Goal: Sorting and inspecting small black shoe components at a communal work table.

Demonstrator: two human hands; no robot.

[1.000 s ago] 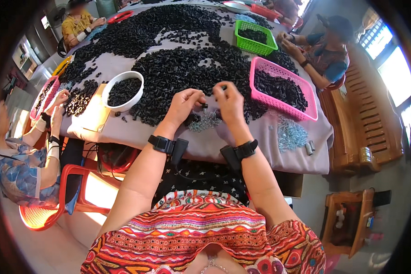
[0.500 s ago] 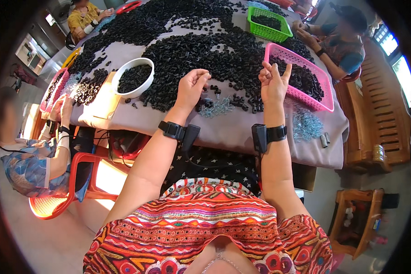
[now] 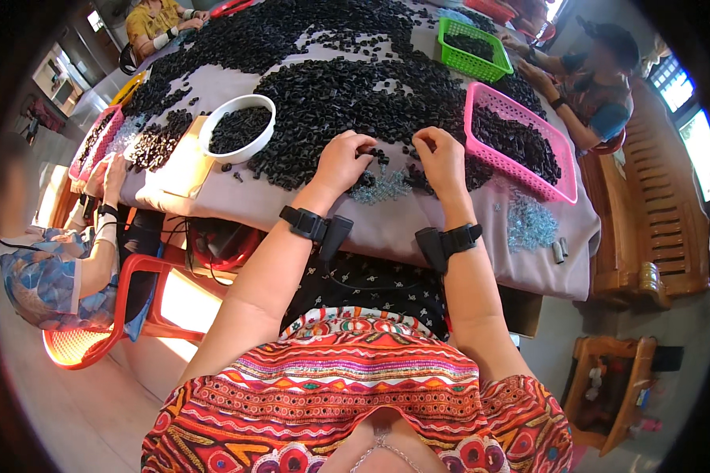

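Over the near edge of the black-part heap, my left hand (image 3: pixel 344 164) is closed, thumb and fingers curled toward each other. Whatever sits between its fingertips is too small to make out. To its right, my right hand (image 3: pixel 443 162) is also closed, fingertips bent inward in a pinch above the parts; its contents, if any, cannot be told from the black pieces behind. Small black plastic parts (image 3: pixel 323 102) cover much of the table. Between and just below my hands lies a little pile of clear bluish pieces (image 3: pixel 380 188).
A pink basket (image 3: pixel 521 177) of black parts stands at right, a green basket (image 3: pixel 475 66) behind it, a white bowl (image 3: pixel 267 135) at left. More bluish pieces (image 3: pixel 531 223) lie near the right table edge (image 3: pixel 481 252). Other people sit around the table.
My right hand has moved left and inward from beside the pink basket, its spread fingers now bent into a pinch. My left hand has shifted slightly right and lower.
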